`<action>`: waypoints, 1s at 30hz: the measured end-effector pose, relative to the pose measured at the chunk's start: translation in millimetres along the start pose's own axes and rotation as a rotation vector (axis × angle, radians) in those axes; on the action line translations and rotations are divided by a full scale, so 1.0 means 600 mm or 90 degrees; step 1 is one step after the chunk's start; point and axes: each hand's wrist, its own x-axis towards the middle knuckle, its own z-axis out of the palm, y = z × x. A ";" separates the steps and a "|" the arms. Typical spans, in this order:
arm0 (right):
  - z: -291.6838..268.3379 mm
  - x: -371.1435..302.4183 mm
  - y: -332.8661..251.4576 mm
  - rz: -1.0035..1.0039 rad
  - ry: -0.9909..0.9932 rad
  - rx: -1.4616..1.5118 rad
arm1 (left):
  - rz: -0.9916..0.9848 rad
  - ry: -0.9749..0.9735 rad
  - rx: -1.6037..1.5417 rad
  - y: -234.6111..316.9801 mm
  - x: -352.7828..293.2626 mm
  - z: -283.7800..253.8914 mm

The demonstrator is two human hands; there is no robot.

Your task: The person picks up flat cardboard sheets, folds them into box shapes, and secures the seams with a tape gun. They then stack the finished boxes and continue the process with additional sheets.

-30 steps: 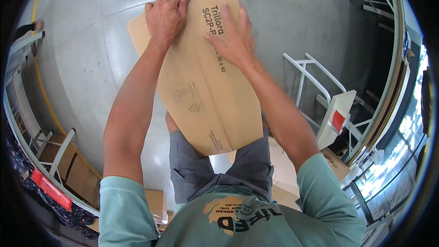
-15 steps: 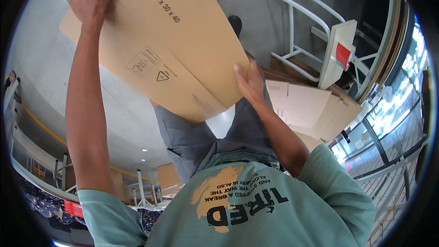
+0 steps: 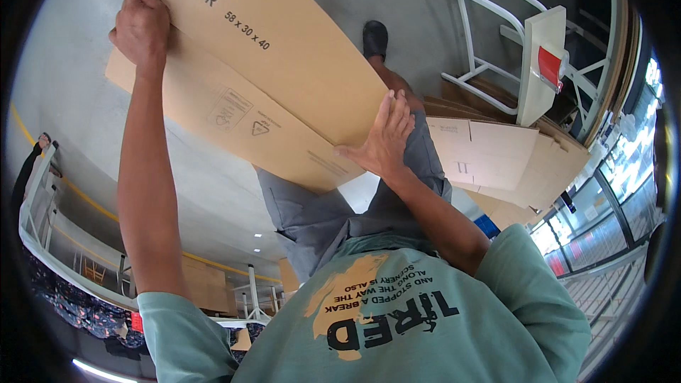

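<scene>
A brown folded-flat cardboard box is tilted in front of me, with dark print and small symbols on its face. A long slit or flap line runs across it. At its far left edge, my left hand is closed on the cardboard, its fingers curled at the rim and partly hidden. My right hand rests against the near right end, with fingers spread and thumb stretched over the surface. The box's lower end is close to my thighs.
Flattened cardboard boxes lean in a stack to my right. Behind them is a white metal-framed stool on its side, with a red label. White-framed tables stand at the left, with another person's arm at the far left edge.
The box has come slightly down toward me, with more of its far end in view. My right hand has shifted from gripping the edge to lying spread on the face.
</scene>
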 end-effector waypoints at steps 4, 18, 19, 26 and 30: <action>0.003 -0.002 0.001 -0.012 0.011 0.020 | -0.009 -0.026 0.001 0.002 0.001 -0.005; -0.028 -0.019 0.042 -0.089 -0.091 -0.016 | -0.013 -0.039 -0.045 -0.010 0.011 -0.006; -0.029 -0.018 0.040 -0.083 -0.101 0.002 | -0.006 -0.035 -0.029 -0.011 0.012 -0.003; -0.014 -0.014 0.023 -0.051 -0.087 0.003 | 0.006 0.002 0.003 -0.016 0.005 0.020; -0.002 -0.021 0.026 -0.040 -0.089 -0.026 | 0.103 0.091 -0.041 -0.012 -0.019 0.031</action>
